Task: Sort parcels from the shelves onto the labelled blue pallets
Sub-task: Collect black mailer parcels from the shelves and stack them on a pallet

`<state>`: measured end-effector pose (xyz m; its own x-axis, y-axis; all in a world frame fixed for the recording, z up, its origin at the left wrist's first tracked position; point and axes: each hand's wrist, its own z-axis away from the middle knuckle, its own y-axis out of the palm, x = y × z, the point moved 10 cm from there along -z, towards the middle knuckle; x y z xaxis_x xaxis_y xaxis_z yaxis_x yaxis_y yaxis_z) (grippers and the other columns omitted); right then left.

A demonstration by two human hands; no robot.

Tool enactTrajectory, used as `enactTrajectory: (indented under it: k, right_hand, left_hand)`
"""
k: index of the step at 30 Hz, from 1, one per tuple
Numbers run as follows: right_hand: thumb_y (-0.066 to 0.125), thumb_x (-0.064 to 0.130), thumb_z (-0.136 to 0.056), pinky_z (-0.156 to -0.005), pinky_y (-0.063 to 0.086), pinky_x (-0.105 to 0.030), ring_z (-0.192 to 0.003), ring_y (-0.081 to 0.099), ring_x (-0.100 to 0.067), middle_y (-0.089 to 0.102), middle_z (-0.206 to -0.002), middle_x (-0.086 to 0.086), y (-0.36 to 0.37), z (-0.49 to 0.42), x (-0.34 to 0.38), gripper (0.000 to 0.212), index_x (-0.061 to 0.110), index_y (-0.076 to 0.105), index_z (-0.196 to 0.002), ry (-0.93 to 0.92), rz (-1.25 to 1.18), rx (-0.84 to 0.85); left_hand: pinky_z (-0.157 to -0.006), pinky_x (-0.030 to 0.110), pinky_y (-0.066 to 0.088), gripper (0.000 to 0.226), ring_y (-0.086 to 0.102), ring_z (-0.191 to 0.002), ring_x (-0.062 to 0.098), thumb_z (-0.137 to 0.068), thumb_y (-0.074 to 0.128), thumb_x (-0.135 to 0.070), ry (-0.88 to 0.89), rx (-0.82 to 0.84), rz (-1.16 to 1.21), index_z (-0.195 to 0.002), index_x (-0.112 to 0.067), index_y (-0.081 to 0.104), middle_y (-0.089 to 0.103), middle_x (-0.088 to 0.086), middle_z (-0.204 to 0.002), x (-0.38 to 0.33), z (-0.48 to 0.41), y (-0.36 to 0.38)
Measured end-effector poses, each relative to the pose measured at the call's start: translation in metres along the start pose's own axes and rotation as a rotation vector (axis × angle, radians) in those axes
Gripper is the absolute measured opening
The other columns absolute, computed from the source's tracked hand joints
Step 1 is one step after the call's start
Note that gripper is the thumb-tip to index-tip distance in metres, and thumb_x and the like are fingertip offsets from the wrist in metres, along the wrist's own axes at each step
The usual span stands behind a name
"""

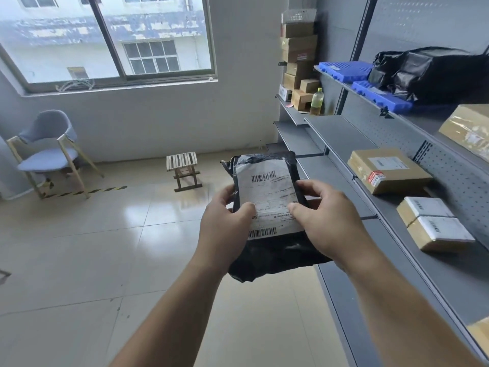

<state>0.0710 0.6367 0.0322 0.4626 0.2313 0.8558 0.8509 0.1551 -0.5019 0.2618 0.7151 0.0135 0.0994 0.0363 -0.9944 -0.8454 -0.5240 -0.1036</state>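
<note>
Two hands are on the parcel (267,186), one at each long edge. Your left hand (227,221) and right hand (328,215) each pinch it, thumb on top of the white label and fingers curled around the side. It is a soft black mailing bag, held in the air in front of you, above the floor and just left of the shelves (341,139), touching neither.

Its long axis runs away from you, leaning slightly left at the far end, with the label face up and readable. The lower end sags below your wrists, so most of the weight hangs on the near side of your grip.

Neither hand is nearer; you share it evenly. The shelves lie to your right and open floor to your left. The only blue pallets (344,68) visible lie on the upper shelf, and no label shows on them, so you will likely have to read the address and then turn to find the right one.
</note>
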Motion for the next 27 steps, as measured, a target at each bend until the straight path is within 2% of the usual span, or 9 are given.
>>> enactTrajectory:
  k: [3,7,12,15,19,21,25,27]
  right_hand:
    - [0.071,0.026,-0.089,-0.084,0.059,-0.034,-0.099,0.066,-0.007,0.069,-0.115,0.013,0.008,-0.049,-0.009,0.044,0.03,0.061,-0.132,0.015,0.005,-0.006]
    - [0.07,0.025,-0.089,-0.086,0.059,-0.037,-0.096,0.066,-0.004,0.07,-0.112,0.015,0.017,-0.125,-0.016,0.043,0.028,0.061,-0.131,0.005,-0.018,0.005]
    - [0.07,0.025,-0.09,-0.08,0.057,-0.028,-0.094,0.064,0.002,0.069,-0.109,0.016,0.019,-0.222,-0.015,0.04,0.029,0.063,-0.129,-0.038,-0.03,0.031]
    - [0.07,0.025,-0.089,-0.082,0.058,-0.031,-0.092,0.064,0.004,0.069,-0.106,0.018,0.02,-0.278,-0.014,0.041,0.03,0.063,-0.128,-0.052,-0.038,0.046]
    - [0.071,0.025,-0.089,-0.087,0.059,-0.039,-0.093,0.066,-0.001,0.069,-0.104,0.019,0.032,-0.338,-0.017,0.039,0.031,0.064,-0.126,-0.053,-0.043,0.069]
    - [0.071,0.026,-0.089,-0.086,0.059,-0.036,-0.094,0.065,0.001,0.069,-0.105,0.019,0.039,-0.366,-0.019,0.039,0.03,0.064,-0.127,-0.058,-0.037,0.077]
    - [0.071,0.027,-0.089,-0.082,0.059,-0.032,-0.092,0.064,0.003,0.068,-0.104,0.021,0.055,-0.426,-0.023,0.04,0.032,0.062,-0.129,-0.058,-0.021,0.078]
    - [0.071,0.028,-0.089,-0.082,0.057,-0.03,-0.093,0.063,0.005,0.068,-0.104,0.021,0.063,-0.459,-0.024,0.041,0.033,0.062,-0.129,-0.058,-0.004,0.055]
  left_hand:
    - [-0.076,0.05,0.063,0.035,0.075,-0.09,0.016,-0.075,0.06,-0.023,-0.004,-0.002,0.001,-0.089,-0.054,0.067,0.071,-0.029,-0.098,0.005,-0.05,0.012]
    - [-0.075,0.05,0.064,0.033,0.076,-0.087,0.015,-0.075,0.06,-0.023,0.004,-0.026,-0.008,-0.093,-0.05,0.066,0.071,-0.029,-0.096,0.005,-0.121,0.031]
    - [-0.074,0.042,0.064,0.033,0.073,-0.084,0.004,-0.075,0.059,-0.023,0.029,-0.083,-0.024,-0.091,-0.052,0.064,0.069,-0.033,-0.094,-0.011,-0.205,0.056]
    - [-0.075,0.037,0.064,0.044,0.072,-0.085,0.0,-0.075,0.06,-0.022,0.044,-0.12,-0.046,-0.084,-0.065,0.063,0.07,-0.034,-0.094,-0.02,-0.251,0.067]
    - [-0.078,0.044,0.064,0.035,0.074,-0.089,0.007,-0.072,0.061,-0.024,0.012,-0.141,-0.016,-0.09,-0.054,0.064,0.071,-0.031,-0.097,-0.014,-0.309,0.077]
    - [-0.082,0.048,0.062,0.035,0.074,-0.093,0.011,-0.07,0.062,-0.024,-0.003,-0.147,-0.002,-0.089,-0.053,0.065,0.071,-0.03,-0.098,-0.011,-0.337,0.08]
    - [-0.082,0.048,0.062,0.044,0.074,-0.093,0.01,-0.07,0.062,-0.024,-0.017,-0.132,-0.005,-0.087,-0.064,0.066,0.071,-0.03,-0.099,-0.008,-0.4,0.088]
    - [-0.082,0.048,0.063,0.044,0.074,-0.094,0.01,-0.07,0.062,-0.023,-0.023,-0.113,0.01,-0.101,-0.053,0.069,0.074,-0.021,-0.102,-0.004,-0.436,0.092]
